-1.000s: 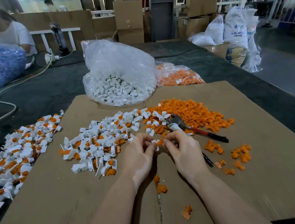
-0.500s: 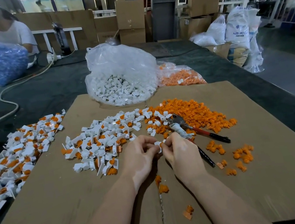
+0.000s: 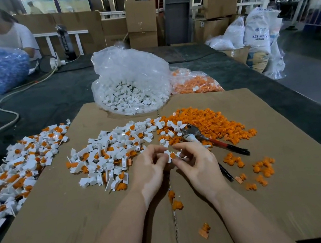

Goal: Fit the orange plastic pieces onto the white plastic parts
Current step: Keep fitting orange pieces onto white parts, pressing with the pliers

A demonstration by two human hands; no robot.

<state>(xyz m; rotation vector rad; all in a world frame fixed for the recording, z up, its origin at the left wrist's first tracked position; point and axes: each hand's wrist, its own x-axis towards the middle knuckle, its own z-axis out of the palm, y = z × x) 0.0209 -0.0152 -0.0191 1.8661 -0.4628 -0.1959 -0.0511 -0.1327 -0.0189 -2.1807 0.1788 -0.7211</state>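
Half a second ago my fingers hid the joint; now my left hand (image 3: 151,170) and right hand (image 3: 197,164) pinch a small white plastic part (image 3: 168,156) with its round orange plastic piece (image 3: 172,156) showing seated, so this one looks done; beyond, loose orange pile (image 3: 209,122) waits

A white part (image 3: 168,156) with an orange piece (image 3: 172,156) seated in it was held above the cardboard, between the fingertips. Loose orange pieces (image 3: 209,123) lay heaped to the right, white parts (image 3: 109,151) mixed with orange in the middle, and fitted parts (image 3: 13,168) piled at left.
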